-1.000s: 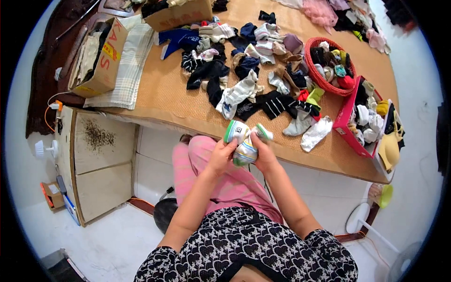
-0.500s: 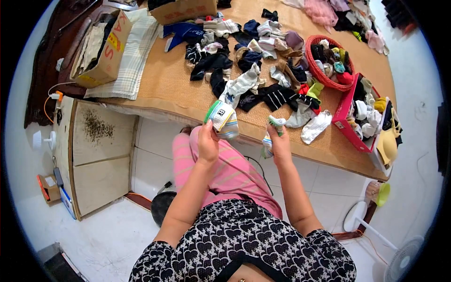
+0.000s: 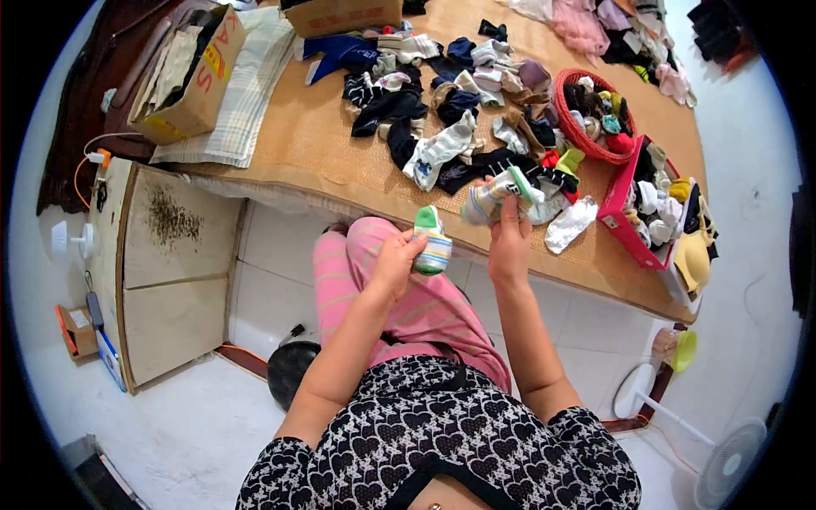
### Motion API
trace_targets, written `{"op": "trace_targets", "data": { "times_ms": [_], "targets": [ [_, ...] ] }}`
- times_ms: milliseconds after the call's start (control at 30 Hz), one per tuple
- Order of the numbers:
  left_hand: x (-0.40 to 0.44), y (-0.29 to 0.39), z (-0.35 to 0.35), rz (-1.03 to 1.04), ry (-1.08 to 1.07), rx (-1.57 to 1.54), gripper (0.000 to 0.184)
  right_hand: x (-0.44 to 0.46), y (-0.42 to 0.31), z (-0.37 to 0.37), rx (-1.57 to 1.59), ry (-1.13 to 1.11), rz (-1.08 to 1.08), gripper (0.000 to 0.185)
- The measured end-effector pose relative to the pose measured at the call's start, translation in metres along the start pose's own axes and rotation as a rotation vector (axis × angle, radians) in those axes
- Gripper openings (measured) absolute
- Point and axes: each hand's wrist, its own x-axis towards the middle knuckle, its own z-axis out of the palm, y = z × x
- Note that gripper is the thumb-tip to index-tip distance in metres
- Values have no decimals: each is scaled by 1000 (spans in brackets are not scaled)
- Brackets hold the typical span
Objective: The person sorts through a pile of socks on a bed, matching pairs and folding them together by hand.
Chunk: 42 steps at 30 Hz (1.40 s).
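Note:
My left hand (image 3: 397, 265) pinches a small striped sock (image 3: 433, 245), white with blue and yellow bands and green patches at both ends. It hangs over my lap, just short of the bed-like surface's front edge. To its right, my right hand (image 3: 510, 242) grips another striped sock (image 3: 484, 204) with a green-edged cuff and a black mark. That sock is stretched sideways above the edge, apart from the first one. Beyond my hands lies a loose pile of socks, including a white sock (image 3: 440, 153) and, at right, another white sock (image 3: 571, 224).
A red woven basket (image 3: 568, 119) and a pink box (image 3: 614, 204), both filled with socks, stand at the right. Beside the box lies a yellow bra (image 3: 695, 255). Cardboard boxes (image 3: 212, 81) sit at the back left, above a pale cabinet (image 3: 174, 314). A fan (image 3: 729, 463) stands lower right.
My left hand has moved right and slightly down; its sock now shows green ends and stripes. My right hand has risen slightly, and its sock now spreads sideways with a black mark showing.

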Motion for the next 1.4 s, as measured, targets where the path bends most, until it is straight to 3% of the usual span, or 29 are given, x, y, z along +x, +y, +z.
{"op": "trace_targets", "data": {
  "times_ms": [100, 133, 200, 267, 400, 533, 600, 700, 800, 867, 933, 1000, 1067, 1133, 1233, 1400],
  "targets": [
    [-10, 1, 1, -56, 16, -1, 26, -9, -10, 17, -294, -267, -290, 28],
    [-13, 2, -1, -53, 17, -6, 26, -14, -1, 19, -225, -354, -222, 25],
    [-17, 6, -5, -124, -33, -269, 31, -10, 6, 14, -776, -682, -625, 31],
    [-19, 10, -5, -122, -32, -331, 35, -25, 8, 13, -977, -828, -609, 38],
    [-29, 23, 0, -131, -71, -483, 46, -40, 7, 5, -967, -782, -556, 39],
    [-33, 23, 9, -92, -46, -308, 41, -44, 2, -2, -1009, -808, -599, 37],
    [-34, 22, 11, -127, -2, -400, 42, -46, 1, -3, -1031, -753, -630, 33],
    [-34, 27, 16, -96, -125, -564, 44, -46, -4, -1, -1039, -720, -733, 31],
    [-27, 21, 13, -108, -161, -657, 43, -50, -5, -2, -816, -747, -670, 24],
    [-19, 2, -7, -203, -122, -653, 42, -57, -14, -2, -761, -734, -501, 21],
    [-22, 6, -6, -240, -121, -618, 36, -62, -17, -1, -701, -699, -494, 13],
    [-23, 6, 0, -227, -35, -497, 32, -69, -21, 1, -452, -522, -225, 7],
    [-26, 8, 8, -185, -6, -489, 29, -70, -25, 9, -337, -410, -156, 9],
    [-32, 15, 19, 0, 66, -374, 27, -69, -23, 13, -197, -337, -55, 13],
    [-36, 16, 20, -2, 47, -400, 27, -57, -12, 29, -396, -209, -17, 16],
    [-43, 21, 25, -64, 37, -470, 29, -37, 31, 22, -663, -138, -151, 19]
  ]
}}
